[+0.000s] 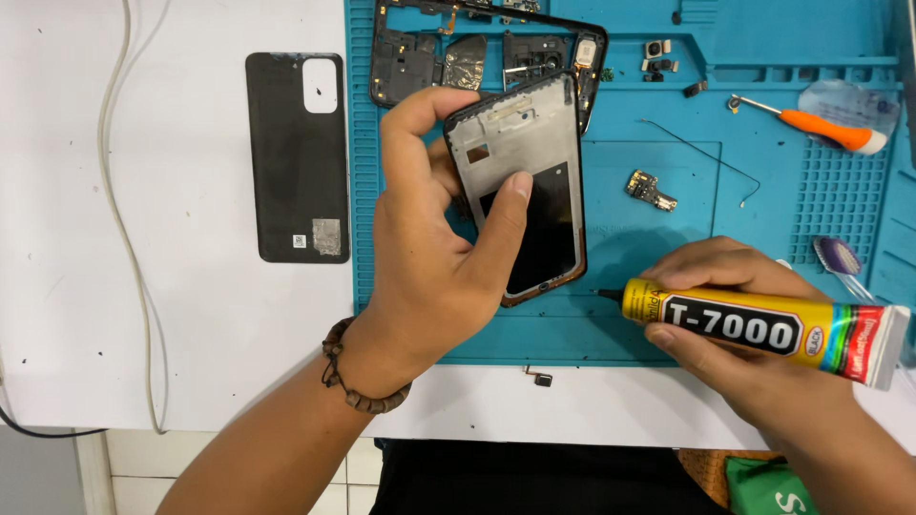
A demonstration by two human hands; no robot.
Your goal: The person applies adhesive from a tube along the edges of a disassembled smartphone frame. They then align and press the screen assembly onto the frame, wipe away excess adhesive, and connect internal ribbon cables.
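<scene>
The left hand [434, 257] grips a black-rimmed phone frame with a grey metal inside [523, 181], thumb across its face, fingers behind; the frame tilts up at the hand's 1 o'clock; the right hand [735, 324], at 3 o'clock from the frame, closes around a yellow glue tube with a black nozzle [754, 326], nozzle just beside the frame's lower corner; beneath lies a blue silicone mat [668, 143]; a black back cover [297, 157] rests at 9 o'clock.

Back cover [297, 157] left of mat [668, 324].
</scene>
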